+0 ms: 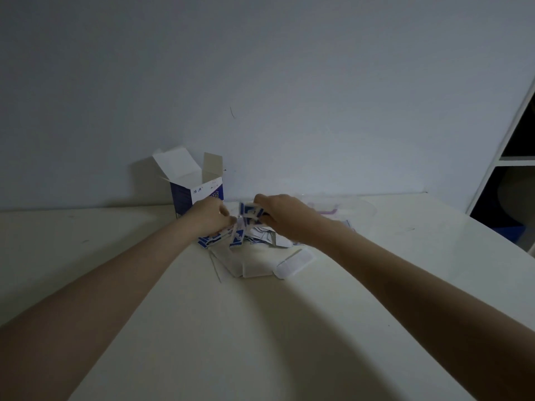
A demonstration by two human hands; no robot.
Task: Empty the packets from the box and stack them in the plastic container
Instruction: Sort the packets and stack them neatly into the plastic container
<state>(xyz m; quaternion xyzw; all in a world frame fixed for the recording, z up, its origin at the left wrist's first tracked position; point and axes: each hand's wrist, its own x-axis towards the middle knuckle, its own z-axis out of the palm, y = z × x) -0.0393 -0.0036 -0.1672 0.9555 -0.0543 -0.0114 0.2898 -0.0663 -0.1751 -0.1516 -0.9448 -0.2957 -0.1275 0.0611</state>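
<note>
Both arms are reaching out over the pale bench [115, 270] towards its far edge by the wall. The right hand [279, 211] is curling its fingers [260, 199] down around a small bunch of blue-and-white packets [249, 213], gripping them just above the heap. The left hand [208, 217] is meeting it from the other side, its fingers bent and drawn together at the edge of the same bunch; whether they are pinching a packet or only touching it I cannot tell, as the fingertips are blurred. Beneath both hands the rest of the packets are lying in a loose pile [231, 241] on the bench, some face up, some overturned and white. The box [197, 192] is standing upright just behind the left hand, its top flaps open and sticking up against the wall. The clear plastic container [356, 209] is sitting behind the right wrist, partly hidden by the arm and hard to make out. A clear lid [295, 263] is lying flat in front of the pile. A white shelf unit [515, 157] is standing at the right edge.
</note>
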